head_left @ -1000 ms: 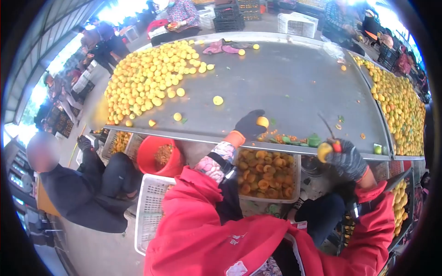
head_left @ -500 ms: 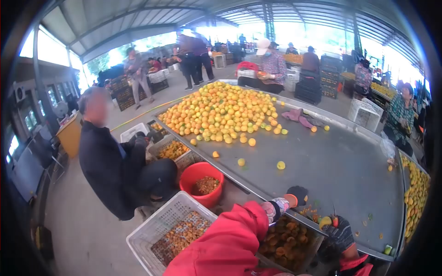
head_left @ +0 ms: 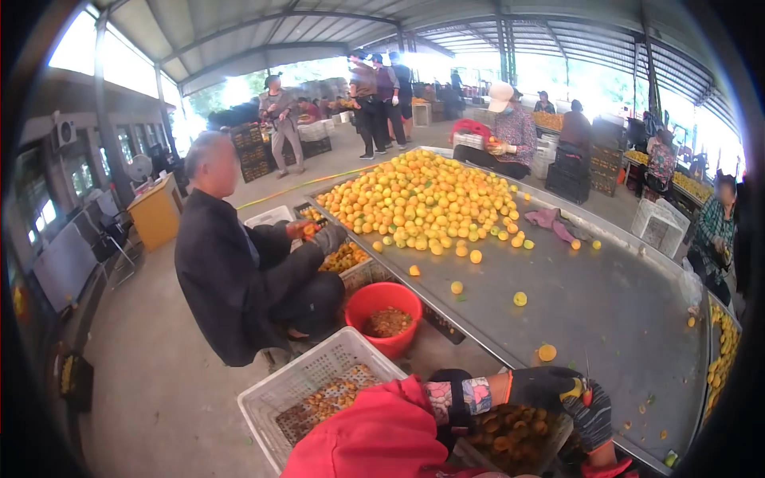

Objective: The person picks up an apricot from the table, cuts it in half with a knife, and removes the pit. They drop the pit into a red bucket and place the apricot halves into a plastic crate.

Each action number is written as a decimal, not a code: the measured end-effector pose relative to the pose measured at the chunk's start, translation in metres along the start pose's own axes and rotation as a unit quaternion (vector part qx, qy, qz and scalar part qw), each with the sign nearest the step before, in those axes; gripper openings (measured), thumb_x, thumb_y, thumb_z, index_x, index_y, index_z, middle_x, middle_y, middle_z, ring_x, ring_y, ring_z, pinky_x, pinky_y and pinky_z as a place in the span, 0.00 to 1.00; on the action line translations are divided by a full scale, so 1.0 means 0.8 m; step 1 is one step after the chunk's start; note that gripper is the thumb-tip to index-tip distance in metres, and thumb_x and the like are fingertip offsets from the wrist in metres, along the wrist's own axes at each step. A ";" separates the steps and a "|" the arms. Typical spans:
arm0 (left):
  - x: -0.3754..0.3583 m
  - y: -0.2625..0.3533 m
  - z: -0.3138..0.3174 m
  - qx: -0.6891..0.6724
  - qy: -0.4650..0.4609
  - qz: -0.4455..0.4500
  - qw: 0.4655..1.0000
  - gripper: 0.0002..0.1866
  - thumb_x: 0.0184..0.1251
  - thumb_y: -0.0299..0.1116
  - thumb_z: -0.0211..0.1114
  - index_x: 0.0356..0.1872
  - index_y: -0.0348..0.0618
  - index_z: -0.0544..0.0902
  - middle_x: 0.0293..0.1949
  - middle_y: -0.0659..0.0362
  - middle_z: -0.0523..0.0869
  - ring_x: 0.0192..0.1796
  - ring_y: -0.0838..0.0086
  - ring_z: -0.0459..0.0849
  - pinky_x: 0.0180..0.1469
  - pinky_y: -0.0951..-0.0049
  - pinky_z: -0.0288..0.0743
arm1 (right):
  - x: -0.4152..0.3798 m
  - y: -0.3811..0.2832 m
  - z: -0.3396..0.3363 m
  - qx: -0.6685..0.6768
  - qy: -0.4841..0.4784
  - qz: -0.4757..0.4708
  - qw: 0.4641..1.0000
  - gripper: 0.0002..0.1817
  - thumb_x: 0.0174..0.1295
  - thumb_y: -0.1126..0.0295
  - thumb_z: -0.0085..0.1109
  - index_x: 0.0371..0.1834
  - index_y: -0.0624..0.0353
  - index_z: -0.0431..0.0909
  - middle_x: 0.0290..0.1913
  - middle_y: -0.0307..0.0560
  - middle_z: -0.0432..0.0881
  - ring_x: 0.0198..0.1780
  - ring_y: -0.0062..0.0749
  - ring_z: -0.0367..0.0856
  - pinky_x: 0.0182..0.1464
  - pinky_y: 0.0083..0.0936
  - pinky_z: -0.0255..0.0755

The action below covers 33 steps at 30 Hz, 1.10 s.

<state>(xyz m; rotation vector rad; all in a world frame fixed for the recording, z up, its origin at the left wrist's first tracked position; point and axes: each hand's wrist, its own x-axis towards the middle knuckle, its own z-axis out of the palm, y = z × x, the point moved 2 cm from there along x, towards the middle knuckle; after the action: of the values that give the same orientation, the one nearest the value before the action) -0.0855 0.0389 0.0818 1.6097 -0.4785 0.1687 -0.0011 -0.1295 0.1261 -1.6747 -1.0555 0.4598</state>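
Both hands meet at the bottom right, right over the near edge of the big grey bench. The left hand is in a dark glove with an orange cuff and a patterned sleeve guard behind it, fingers curled around a small yellow fruit, so it's closed on that. The right hand, also dark-gloved, sits just beside it, touching or nearly touching, and is wrapped around a little tool with a red grip; the thin blade pokes up from there, but it's too small to make out much more. So the fruit sits between the two hands, just above the crate of cut orange fruit that's tucked under the bench edge.

A single loose fruit lies on the bench near the left hand. Further up the bench there are a few more strays, then a huge heap of yellow-orange fruit at the far end, plus a pink cloth off to its right.

To the left, a white slotted crate holds a thin layer of pieces, and a red bucket stands between it and the bench. A person in a dark jacket sits beside the bench with fruit in their hands, and another in a pale cap sits at the far end. More people stand further back under the roof. The red sleeve at the bottom belongs to the wearer.
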 end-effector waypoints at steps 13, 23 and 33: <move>-0.041 0.024 0.038 -0.311 0.092 -0.120 0.938 0.27 0.71 0.37 0.67 0.66 0.48 0.68 0.53 0.60 0.78 0.51 0.73 0.81 0.52 0.65 0.83 | -0.093 0.007 -0.013 -0.072 0.086 -0.036 0.993 0.23 0.66 0.73 0.61 0.64 0.65 0.69 0.44 0.40 0.80 0.41 0.22 0.77 0.45 0.21 0.75; -0.025 0.063 0.060 0.034 0.019 -0.104 0.994 0.28 0.57 0.25 0.71 0.60 0.42 0.72 0.53 0.59 0.75 0.57 0.75 0.73 0.58 0.71 0.72 | -0.128 -0.029 -0.005 -0.187 0.023 -0.095 0.978 0.19 0.62 0.70 0.64 0.53 0.70 0.74 0.39 0.61 0.82 0.40 0.53 0.83 0.43 0.37 0.76; -0.029 0.066 0.077 0.052 0.011 -0.129 0.990 0.27 0.62 0.31 0.71 0.60 0.41 0.70 0.47 0.58 0.77 0.45 0.77 0.78 0.47 0.74 0.74 | -0.129 -0.025 0.006 -0.058 -0.005 -0.005 0.998 0.18 0.62 0.69 0.62 0.52 0.68 0.74 0.37 0.59 0.82 0.40 0.53 0.83 0.42 0.37 0.76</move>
<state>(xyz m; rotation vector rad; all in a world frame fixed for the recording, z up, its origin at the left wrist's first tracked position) -0.1385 -0.0179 0.1144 1.7547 -0.2441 0.0170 -0.0684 -0.2104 0.1219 -1.7702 -1.1150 0.4074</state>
